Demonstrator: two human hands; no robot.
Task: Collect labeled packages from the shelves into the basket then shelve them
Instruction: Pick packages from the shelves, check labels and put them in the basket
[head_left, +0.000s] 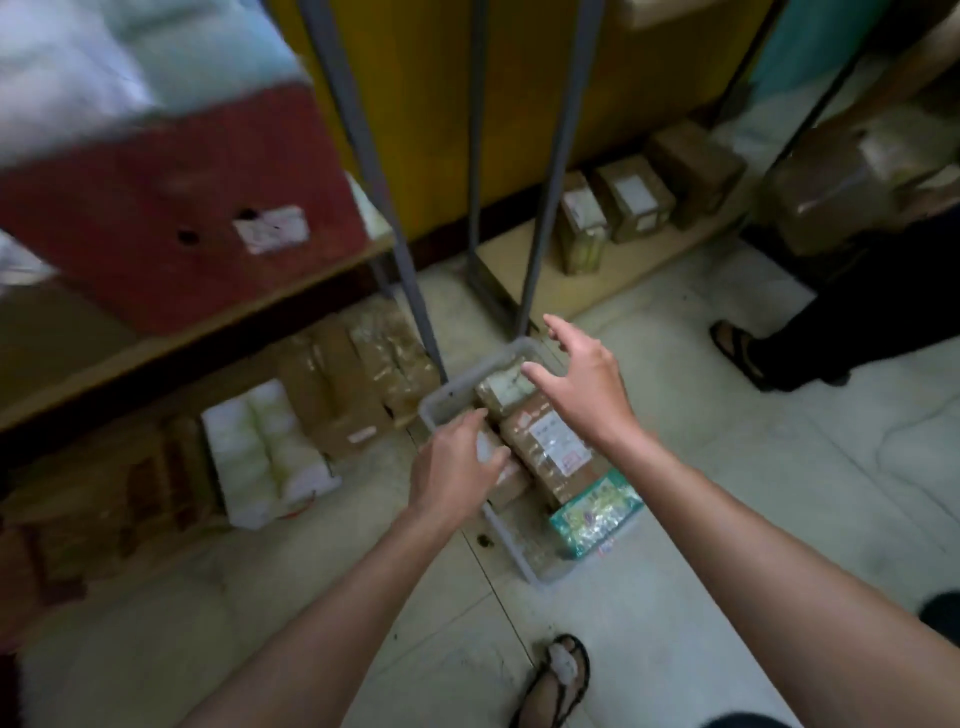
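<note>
On the tiled floor (727, 519) by the shelf uprights, a grey plastic basket (445, 402) is seen, packed with parcels. A brown labeled package (553, 447) is in the middle, a pale one (506, 389) at the far end and a green printed pack (595, 512) at the near end. The left hand (452, 467) is placed in the basket, with a small brown package (509, 480) pinched between fingers and thumb. The right hand (582, 384) is held spread open above the far end, nothing gripped. Taped packages (332, 400) are lined up on the bottom shelf at left, under a red box (171, 208).
</note>
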